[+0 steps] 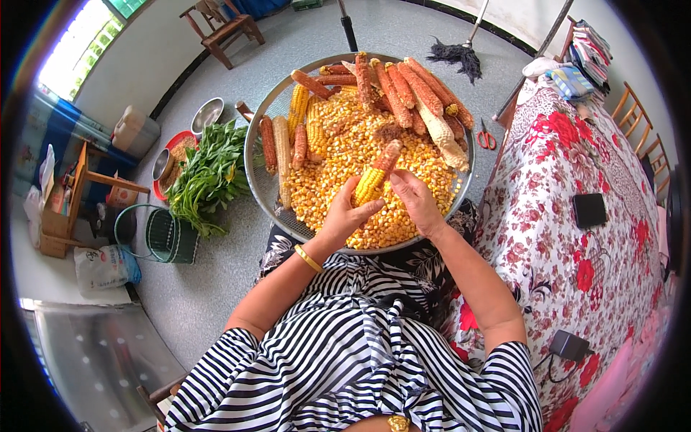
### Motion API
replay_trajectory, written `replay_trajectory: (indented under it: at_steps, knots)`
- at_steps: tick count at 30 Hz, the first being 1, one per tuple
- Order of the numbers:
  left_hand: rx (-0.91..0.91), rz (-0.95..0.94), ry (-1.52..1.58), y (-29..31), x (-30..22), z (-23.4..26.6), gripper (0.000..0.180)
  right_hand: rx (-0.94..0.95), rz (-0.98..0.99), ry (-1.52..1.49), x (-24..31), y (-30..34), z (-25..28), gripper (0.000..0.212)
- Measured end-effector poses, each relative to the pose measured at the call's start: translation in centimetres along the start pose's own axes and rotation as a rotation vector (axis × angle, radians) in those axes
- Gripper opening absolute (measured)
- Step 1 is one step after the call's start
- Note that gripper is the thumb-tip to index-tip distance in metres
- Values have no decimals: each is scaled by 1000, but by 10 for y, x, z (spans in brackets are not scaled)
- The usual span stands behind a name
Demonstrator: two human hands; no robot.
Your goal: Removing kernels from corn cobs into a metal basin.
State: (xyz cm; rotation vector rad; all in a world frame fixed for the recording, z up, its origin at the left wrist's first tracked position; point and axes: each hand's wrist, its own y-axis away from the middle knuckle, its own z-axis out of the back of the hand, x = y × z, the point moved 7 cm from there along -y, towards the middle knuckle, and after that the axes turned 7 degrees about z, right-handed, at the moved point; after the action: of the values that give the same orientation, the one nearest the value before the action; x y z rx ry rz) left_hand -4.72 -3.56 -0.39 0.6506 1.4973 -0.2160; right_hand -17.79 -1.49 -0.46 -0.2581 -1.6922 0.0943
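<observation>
Over our lap, in a wide round metal sieve [263, 194], we have the shelling well advanced, as far as we can judge. Our left hand [350, 214] has its fingers wrapped around the lower end of a half-shelled corn cob [376, 176], tilted above the heap. The fingers of our right hand [419, 205] are curled in at its side, the thumb close to it; whether they grip it, we cannot tell. Yellow kernels cover the cob's lower part, while the upper part shows bare and reddish.

Loose kernels [425, 173] spread over most of the sieve, so much is done. Bare reddish cobs [403, 86] pile along the far right rim, with others at the left. What is left, it seems to us, is the lower part of this cob and the yellow cobs [315, 135] near the left rim, whose kernels are on; of the paler cobs [281, 158] we cannot be sure.
</observation>
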Motion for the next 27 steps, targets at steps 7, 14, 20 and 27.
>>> replay_trajectory:
  at_steps: [7,14,20,27]
  knots:
    - [40,-26,-121,6,-9,-10,51,48,-224,-213,6,6,-12,39]
    - [169,-36,-58,4,0,-15,41,1,-346,-428,-15,12,-12,25]
    - [293,483,90,9,35,1,44,29,-396,-559,-8,13,-17,20]
    - [207,-8,-13,6,4,-13,30,52,-465,-230,-15,17,-15,35]
